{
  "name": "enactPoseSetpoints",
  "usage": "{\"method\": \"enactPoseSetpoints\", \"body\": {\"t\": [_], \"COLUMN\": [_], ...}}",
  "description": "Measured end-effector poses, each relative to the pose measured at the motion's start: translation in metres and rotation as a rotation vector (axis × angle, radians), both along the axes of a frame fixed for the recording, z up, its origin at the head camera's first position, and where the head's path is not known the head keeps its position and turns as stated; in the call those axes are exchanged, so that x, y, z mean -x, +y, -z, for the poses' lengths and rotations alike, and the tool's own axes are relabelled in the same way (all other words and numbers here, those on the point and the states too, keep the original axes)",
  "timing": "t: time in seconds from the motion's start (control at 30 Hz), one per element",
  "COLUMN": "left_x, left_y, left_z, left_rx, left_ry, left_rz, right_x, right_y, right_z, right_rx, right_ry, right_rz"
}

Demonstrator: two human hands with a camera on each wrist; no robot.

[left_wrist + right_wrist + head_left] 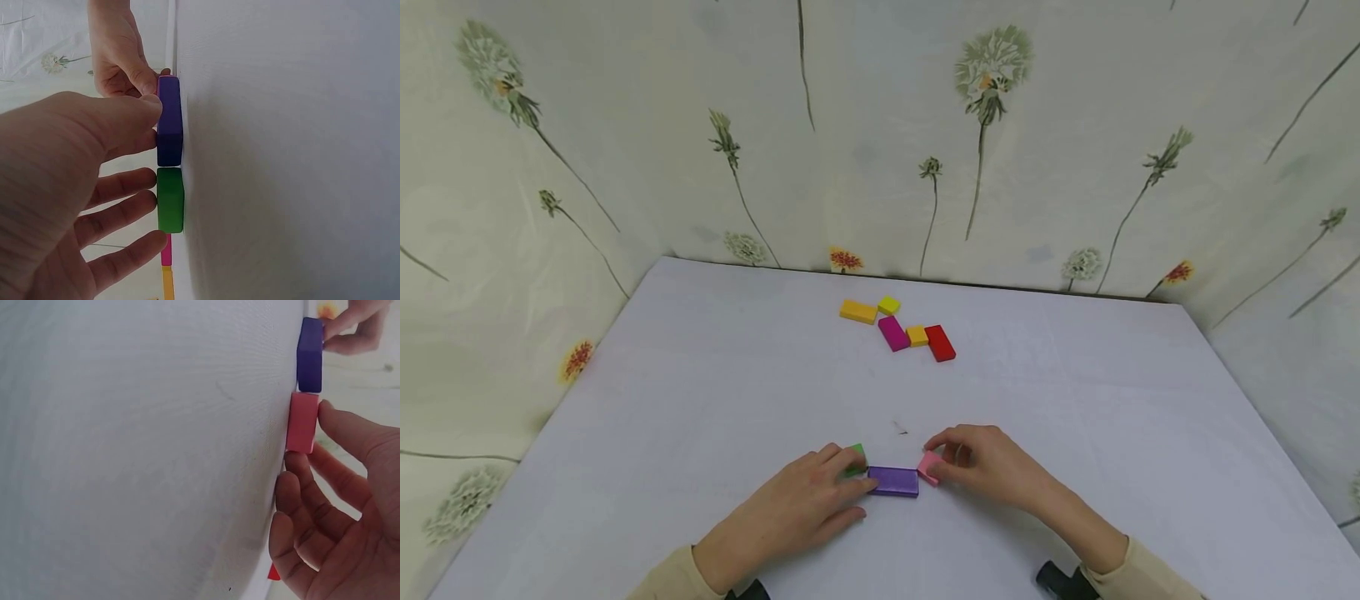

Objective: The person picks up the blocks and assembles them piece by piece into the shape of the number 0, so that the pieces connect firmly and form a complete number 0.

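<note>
A purple rectangular block (895, 482) lies near the front of the white table. Against its left end sits a green block (858, 452), partly covered by my left hand (805, 508). That hand's fingers are spread and fairly straight; in the left wrist view its fingertips touch the green block (170, 203) and its thumb rests at the purple block (170, 128). My right hand (996, 468) pinches a pink block (928, 467) between thumb and fingers, at the purple block's right end. In the right wrist view the pink block (303, 423) stands end to end with the purple one.
Farther back lies a loose chain of blocks: an orange block (858, 312), a small yellow block (889, 305), a magenta block (893, 333), a small amber block (917, 336) and a red block (941, 343). Flowered cloth (865, 167) hangs behind the table.
</note>
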State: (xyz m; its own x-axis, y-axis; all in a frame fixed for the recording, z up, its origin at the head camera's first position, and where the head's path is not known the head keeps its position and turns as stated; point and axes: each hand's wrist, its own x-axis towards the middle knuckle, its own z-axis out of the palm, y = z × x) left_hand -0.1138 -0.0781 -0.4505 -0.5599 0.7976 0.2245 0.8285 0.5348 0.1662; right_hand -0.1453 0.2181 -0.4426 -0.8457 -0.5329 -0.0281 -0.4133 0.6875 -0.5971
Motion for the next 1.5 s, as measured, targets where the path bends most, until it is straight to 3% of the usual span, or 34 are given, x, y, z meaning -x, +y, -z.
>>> {"method": "enactPoseSetpoints", "body": {"t": [0.3, 0.43, 0.53, 0.63, 0.93, 1.5], "left_x": [0.0, 0.0, 0.0, 0.0, -0.001, 0.002], "left_y": [0.0, 0.001, 0.001, 0.0, 0.0, 0.0], "left_z": [-0.001, -0.001, -0.001, -0.001, -0.001, -0.001], "left_rx": [0.004, 0.007, 0.004, -0.002, -0.003, 0.019], "left_ry": [-0.026, -0.03, -0.015, -0.001, -0.017, 0.019], "left_rz": [0.002, 0.001, 0.0, -0.001, -0.008, 0.012], "right_x": [-0.004, -0.015, -0.028, -0.041, -0.059, -0.057], "right_y": [0.001, -0.002, -0.006, -0.012, -0.024, -0.025], "right_z": [-0.006, -0.012, -0.015, -0.018, -0.024, -0.025], "right_rx": [-0.013, -0.12, -0.206, -0.258, -0.341, -0.38], "right_ry": [0.02, 0.134, 0.251, 0.301, 0.185, 0.089], "right_rz": [0.04, 0.067, 0.029, -0.025, -0.082, -0.097]}}
